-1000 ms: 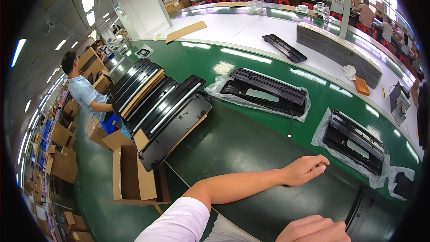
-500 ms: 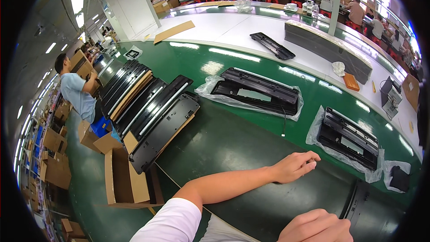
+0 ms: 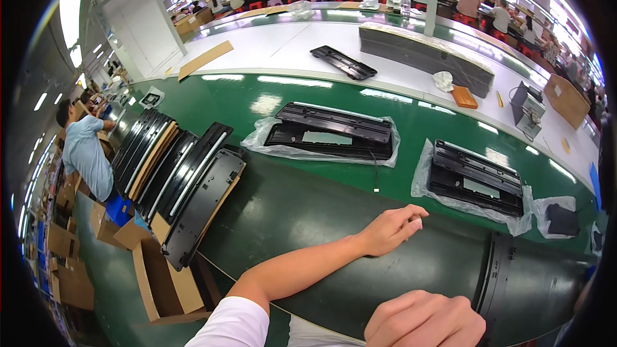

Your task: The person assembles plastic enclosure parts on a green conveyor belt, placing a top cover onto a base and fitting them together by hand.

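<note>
My left hand (image 3: 391,229) lies on the dark work mat (image 3: 292,209), wrist down. Its fingers are loosely bent, with the thumb apart and nothing held. Closer to me, my right hand (image 3: 425,322) is curled into a fist, knuckles up; its palm side is hidden. To its right a long black plastic panel (image 3: 492,276) lies across the mat, apart from the hand as far as I can see. Beyond my left hand, a black frame-like housing (image 3: 475,183) rests on clear plastic wrap on the green surface. Another housing (image 3: 331,132) sits on plastic wrap farther left.
A leaning stack of black panels (image 3: 199,205) with cardboard between stands at left, above an open carton (image 3: 149,283). A co-worker (image 3: 89,154) stands behind it. Farther back are another black frame (image 3: 344,62), a grey foam-like block (image 3: 424,58) and a metal box (image 3: 528,112).
My view has turned to the right, so the scene sits farther left. Both hands keep nearly the same poses. The carton held by the co-worker is now mostly hidden.
</note>
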`<act>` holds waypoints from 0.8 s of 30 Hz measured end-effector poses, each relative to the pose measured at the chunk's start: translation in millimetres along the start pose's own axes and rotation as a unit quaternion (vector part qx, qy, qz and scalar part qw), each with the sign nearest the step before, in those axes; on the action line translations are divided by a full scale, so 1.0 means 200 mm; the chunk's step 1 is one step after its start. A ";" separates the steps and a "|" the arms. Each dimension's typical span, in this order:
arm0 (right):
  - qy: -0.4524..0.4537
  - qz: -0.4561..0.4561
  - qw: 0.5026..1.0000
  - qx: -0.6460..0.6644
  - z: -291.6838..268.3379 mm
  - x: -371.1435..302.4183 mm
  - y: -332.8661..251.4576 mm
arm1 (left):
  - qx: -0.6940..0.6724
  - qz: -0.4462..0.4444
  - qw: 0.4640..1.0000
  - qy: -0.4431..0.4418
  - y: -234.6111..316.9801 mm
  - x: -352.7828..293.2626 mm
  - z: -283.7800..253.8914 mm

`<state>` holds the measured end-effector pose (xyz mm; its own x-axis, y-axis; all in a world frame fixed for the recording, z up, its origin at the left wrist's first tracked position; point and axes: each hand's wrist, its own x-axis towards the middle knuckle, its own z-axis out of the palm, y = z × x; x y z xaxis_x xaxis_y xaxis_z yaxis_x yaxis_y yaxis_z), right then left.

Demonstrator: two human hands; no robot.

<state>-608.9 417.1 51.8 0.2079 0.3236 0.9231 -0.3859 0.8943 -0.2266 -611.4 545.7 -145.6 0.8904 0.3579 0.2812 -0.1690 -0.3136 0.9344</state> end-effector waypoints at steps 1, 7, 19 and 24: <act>-0.044 0.056 0.997 -0.009 -0.02 0.01 -0.04 | 0.003 -0.002 1.000 -0.006 0.00 0.01 0.01; -0.169 0.300 0.928 -0.140 -0.21 0.00 0.05 | -0.033 -0.046 0.998 0.024 -0.01 -0.01 -0.04; -0.260 0.440 0.288 -0.810 -2.01 -0.21 -0.80 | -0.019 -0.029 0.999 0.020 -0.06 -0.01 -0.03; -0.250 0.409 0.301 -0.824 -2.26 -0.38 -0.94 | -0.037 -0.061 0.996 0.045 -0.07 -0.03 -0.04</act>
<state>-146.0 364.1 -117.0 0.3289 0.9257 0.1867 0.9323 -0.3498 0.0919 -618.0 555.8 -159.3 0.8658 0.4673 0.1789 -0.0942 -0.1989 0.9755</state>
